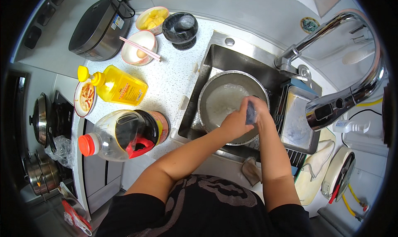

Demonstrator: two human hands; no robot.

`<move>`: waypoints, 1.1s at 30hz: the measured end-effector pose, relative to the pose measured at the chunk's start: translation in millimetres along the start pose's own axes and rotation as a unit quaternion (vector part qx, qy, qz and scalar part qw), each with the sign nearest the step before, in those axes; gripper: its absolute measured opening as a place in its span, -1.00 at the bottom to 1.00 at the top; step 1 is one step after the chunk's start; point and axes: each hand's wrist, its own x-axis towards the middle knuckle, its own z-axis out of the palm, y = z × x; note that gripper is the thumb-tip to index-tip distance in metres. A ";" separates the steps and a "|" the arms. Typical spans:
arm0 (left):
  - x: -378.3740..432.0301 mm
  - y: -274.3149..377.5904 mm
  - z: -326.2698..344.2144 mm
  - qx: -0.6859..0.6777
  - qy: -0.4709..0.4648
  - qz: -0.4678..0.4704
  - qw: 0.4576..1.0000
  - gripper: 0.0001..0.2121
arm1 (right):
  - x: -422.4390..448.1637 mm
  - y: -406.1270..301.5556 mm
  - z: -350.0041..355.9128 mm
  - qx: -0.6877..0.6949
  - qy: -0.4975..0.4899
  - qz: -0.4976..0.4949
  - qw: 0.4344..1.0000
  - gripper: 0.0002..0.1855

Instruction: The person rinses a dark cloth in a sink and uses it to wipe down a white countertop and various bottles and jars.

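Both of my hands meet over a metal pot [214, 81] that sits in the stainless steel sink [189, 115]. Between them is a dark grey scouring sponge [250, 113]. My left hand [235, 122] grips it from the left, fingers wrapped over its upper end. My right hand [260, 108], slightly blurred, presses on it from the right; part of its fingers is hidden. Cloudy, whitish water [225, 100] lies in the pot under the hands.
A chrome faucet [335, 103] arches in from the right above a drying rack with a metal tray [297, 119]. Left of the sink stand a large sauce bottle [124, 134], a yellow pump bottle [124, 86], a bowl with chopsticks [149, 42], a stone mortar [180, 30] and a rice cooker [96, 28].
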 end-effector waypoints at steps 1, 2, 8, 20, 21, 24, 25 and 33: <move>1.0 2.6 2.1 0.048 -0.018 0.007 0.999 -0.17 | 9.5 5.3 -3.1 -0.045 0.020 -0.037 0.998 -0.77; 2.5 1.7 6.2 0.065 -0.014 0.005 0.998 -0.19 | 18.2 10.7 -6.3 -0.089 0.040 -0.073 0.993 -0.76; 9.4 -15.7 11.9 -0.208 0.012 -0.049 0.977 -0.50 | 3.9 4.7 5.7 -0.072 0.053 -0.101 0.991 -0.43; -16.1 -2.8 0.7 -0.903 -0.133 -0.132 0.388 -0.72 | -50.4 2.9 14.2 0.172 -0.209 -0.201 0.941 -0.64; -15.2 -1.0 -2.9 -0.879 -0.125 -0.136 0.440 -0.71 | -55.8 -7.6 18.1 0.114 -0.142 -0.184 0.966 -0.69; -16.5 8.8 -14.6 -0.791 -0.090 -0.146 0.587 -0.66 | -62.8 -25.1 30.4 0.083 -0.077 -0.128 0.985 -0.78; -16.3 13.3 -17.8 -0.756 -0.075 -0.147 0.634 -0.63 | -62.8 -27.9 31.3 0.077 -0.071 -0.107 0.989 -0.78; -2.9 11.2 -8.1 -0.288 -0.001 -0.091 0.953 -0.46 | -53.2 -38.2 25.9 -0.084 -0.050 -0.078 0.992 -0.79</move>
